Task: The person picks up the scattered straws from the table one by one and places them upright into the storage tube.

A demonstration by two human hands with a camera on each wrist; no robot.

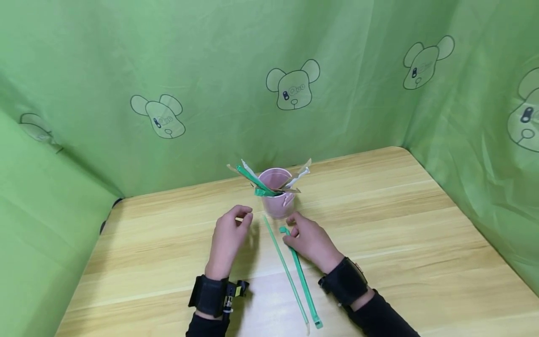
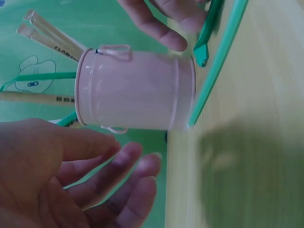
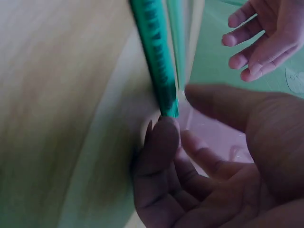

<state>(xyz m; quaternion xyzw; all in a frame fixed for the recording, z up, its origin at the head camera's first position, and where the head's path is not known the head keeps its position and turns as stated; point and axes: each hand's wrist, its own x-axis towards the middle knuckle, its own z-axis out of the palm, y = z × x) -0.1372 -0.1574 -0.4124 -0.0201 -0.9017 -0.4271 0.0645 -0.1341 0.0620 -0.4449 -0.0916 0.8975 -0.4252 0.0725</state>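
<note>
A pink bucket (image 1: 275, 207) stands near the back edge of the table, with wrapped straws in green, white and brown leaning out of it. In front of it lie a thin green straw (image 1: 287, 276) and, to its right, a wider green paper-wrapped straw (image 1: 303, 281) with printing on it. My right hand (image 1: 313, 241) is at the far end of the wrapped straw. In the right wrist view its index fingertip (image 3: 166, 135) meets that end, while the thumb stays apart. Left of the bucket, my left hand (image 1: 229, 238) hovers with loosely bent fingers, holding nothing.
The wooden table (image 1: 168, 262) is bounded at the back and sides by green curtains (image 1: 227, 61) printed with bear heads. Its right edge slants toward the viewer. Both wrists wear black straps with cameras.
</note>
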